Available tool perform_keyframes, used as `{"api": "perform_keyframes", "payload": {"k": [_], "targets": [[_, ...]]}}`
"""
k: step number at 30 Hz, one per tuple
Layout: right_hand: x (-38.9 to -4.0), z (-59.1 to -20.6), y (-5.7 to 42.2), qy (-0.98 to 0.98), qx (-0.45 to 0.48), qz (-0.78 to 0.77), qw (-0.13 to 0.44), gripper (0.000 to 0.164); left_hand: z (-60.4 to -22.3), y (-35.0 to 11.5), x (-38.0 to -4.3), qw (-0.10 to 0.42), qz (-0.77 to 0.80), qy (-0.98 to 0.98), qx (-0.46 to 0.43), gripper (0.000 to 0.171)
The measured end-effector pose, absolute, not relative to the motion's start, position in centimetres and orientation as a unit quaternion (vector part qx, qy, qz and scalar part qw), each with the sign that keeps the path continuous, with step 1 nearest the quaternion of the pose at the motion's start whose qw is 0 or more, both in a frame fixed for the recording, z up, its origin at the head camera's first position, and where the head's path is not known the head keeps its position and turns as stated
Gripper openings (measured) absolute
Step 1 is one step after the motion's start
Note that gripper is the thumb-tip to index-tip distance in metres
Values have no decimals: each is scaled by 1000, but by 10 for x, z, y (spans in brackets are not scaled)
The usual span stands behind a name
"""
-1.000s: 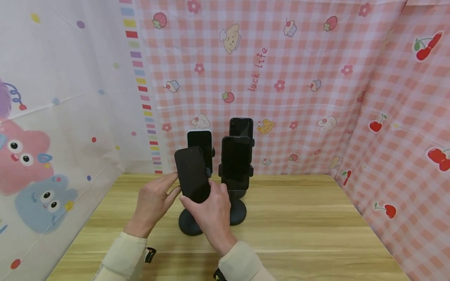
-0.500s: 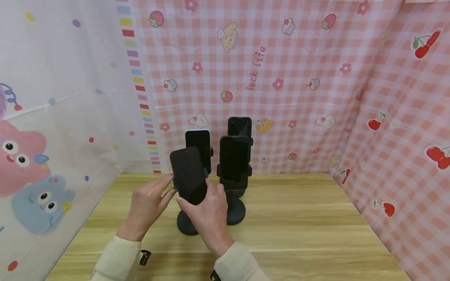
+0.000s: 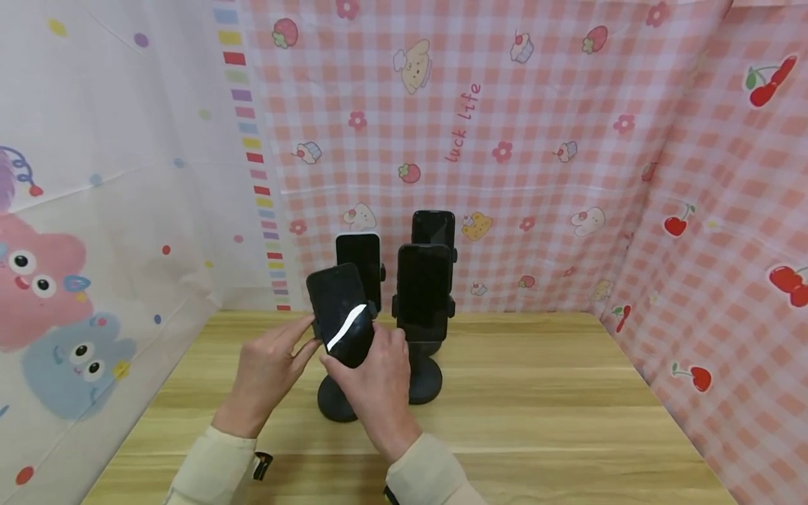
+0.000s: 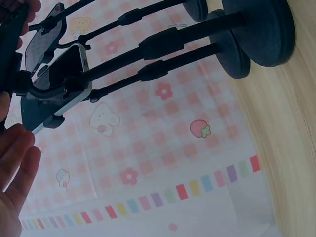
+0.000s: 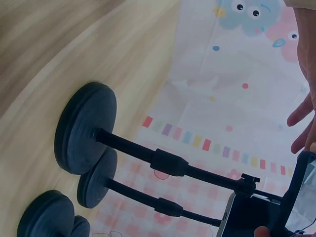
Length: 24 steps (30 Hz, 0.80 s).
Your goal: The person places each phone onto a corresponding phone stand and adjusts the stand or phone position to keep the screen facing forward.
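A black smartphone [image 3: 331, 291] leans to the left in the clamp of the front-left desk stand, whose round base [image 3: 337, 400] rests on the table. A bright streak of light crosses its screen. My right hand [image 3: 379, 386] grips the lower part, thumb across the bottom left corner and fingers along the right edge. At the left edge, my left hand [image 3: 268, 372] pinches the side of the phone holder between thumb and fingers; the exact contact is partly hidden. From below, the stand's black pole [image 4: 163, 43] runs up behind the phone.
Behind stands a white-edged phone [image 3: 358, 259] on a stand. To the right, one black phone [image 3: 423, 294] partly covers another phone [image 3: 434, 224]. All sit upright on a wooden table [image 3: 536, 414], with patterned cloth [image 3: 536, 105] at the back and sides.
The held phone and my left hand have shifted slightly left. A bright reflection has appeared on the phone's screen. Both hands keep their hold; the other phones stay put.
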State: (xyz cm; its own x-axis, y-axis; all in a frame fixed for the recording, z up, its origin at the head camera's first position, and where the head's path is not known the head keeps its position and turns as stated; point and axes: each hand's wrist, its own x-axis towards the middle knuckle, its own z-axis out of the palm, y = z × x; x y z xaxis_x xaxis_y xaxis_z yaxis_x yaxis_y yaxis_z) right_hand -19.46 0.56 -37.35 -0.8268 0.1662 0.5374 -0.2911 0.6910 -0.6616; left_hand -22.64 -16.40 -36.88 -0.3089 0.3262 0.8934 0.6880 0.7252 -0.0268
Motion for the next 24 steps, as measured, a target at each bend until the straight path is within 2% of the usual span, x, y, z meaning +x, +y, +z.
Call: {"api": "perform_keyframes", "payload": {"k": [3, 6, 9, 13, 15, 19, 24], "targets": [[-194, -373, 5, -877, 34, 388, 283, 86, -370, -164, -227, 478, -202, -794, -317, 45], [-193, -371, 5, -881, 34, 387, 270, 89, -370, -164, -226, 431, -255, -816, -289, 36], [-192, -371, 6, -885, 36, 385, 259, 91, -368, -162, -223, 332, -334, -852, -226, 31], [-191, -372, 5, -887, 40, 384, 254, 91, -361, -157, -222, 195, -420, -874, -150, 42], [-190, -373, 4, -885, 41, 389, 251, 91, -358, -155, -223, 153, -453, -867, -138, 40], [-189, -376, 2, -883, 43, 409, 227, 89, -355, -155, -226, 114, -500, -848, -135, 36], [-188, -377, 0, -884, 42, 416, 209, 89, -354, -157, -229, 116, -499, -846, -145, 34]]}}
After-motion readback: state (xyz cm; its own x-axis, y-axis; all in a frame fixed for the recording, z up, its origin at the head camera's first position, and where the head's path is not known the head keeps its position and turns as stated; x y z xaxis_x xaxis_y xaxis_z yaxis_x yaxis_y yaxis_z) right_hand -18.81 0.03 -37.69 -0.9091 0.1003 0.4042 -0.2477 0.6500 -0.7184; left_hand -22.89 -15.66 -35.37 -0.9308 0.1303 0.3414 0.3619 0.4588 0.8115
